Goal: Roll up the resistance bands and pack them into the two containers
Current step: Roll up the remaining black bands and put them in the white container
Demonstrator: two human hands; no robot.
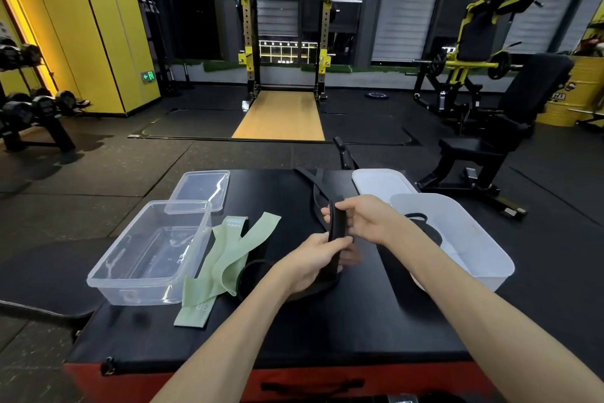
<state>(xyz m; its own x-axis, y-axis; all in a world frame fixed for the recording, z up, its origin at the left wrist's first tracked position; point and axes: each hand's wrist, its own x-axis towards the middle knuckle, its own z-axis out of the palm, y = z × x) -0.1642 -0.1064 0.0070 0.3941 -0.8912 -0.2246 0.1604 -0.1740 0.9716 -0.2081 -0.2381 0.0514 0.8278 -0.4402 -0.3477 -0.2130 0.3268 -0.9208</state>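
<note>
Head view: both hands work above the centre of the desk (327, 330). Left hand (312, 260) grips the lower part of black band (336, 229); right hand (362, 223) pinches its top. Green bands (228, 258) lie beside clear container (140, 294) at left. White container (474, 239) at right holds another black band (425, 229).

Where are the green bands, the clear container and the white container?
green bands (228, 258): head view, on the middle of the crossed strips.
clear container (143, 293): head view, on its near wall.
white container (464, 232): head view, on its inner right wall.
</note>
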